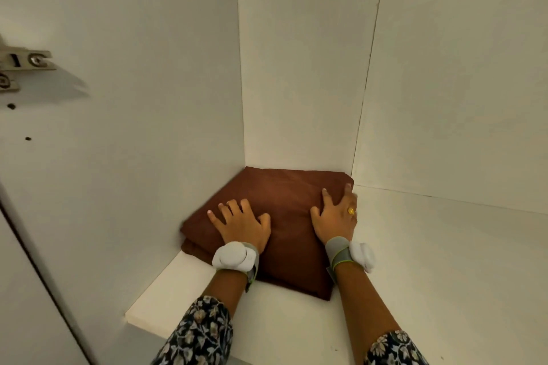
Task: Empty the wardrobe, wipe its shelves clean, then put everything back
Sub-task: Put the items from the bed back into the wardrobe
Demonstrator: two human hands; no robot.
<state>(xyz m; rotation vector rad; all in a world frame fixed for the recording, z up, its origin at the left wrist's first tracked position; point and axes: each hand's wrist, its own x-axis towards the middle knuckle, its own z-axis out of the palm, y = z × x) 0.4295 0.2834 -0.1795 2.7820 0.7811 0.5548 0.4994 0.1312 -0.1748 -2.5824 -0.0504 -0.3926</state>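
Observation:
A folded brown cloth [284, 201] lies on the white wardrobe shelf [430, 261], pushed into the back left corner. My left hand [241, 224] rests flat on its front left part, fingers spread. My right hand [336, 216] lies on its right side, with the fingers curled over the right edge and a gold ring showing. Both wrists wear white bands with sensors. Whether the right hand grips the cloth or only presses on it I cannot tell.
The wardrobe's white left wall [133, 98] and back panel [302, 68] close in the corner. A metal door hinge [20, 65] sits on the left wall near the front. The shelf's front edge [154, 323] runs at the lower left.

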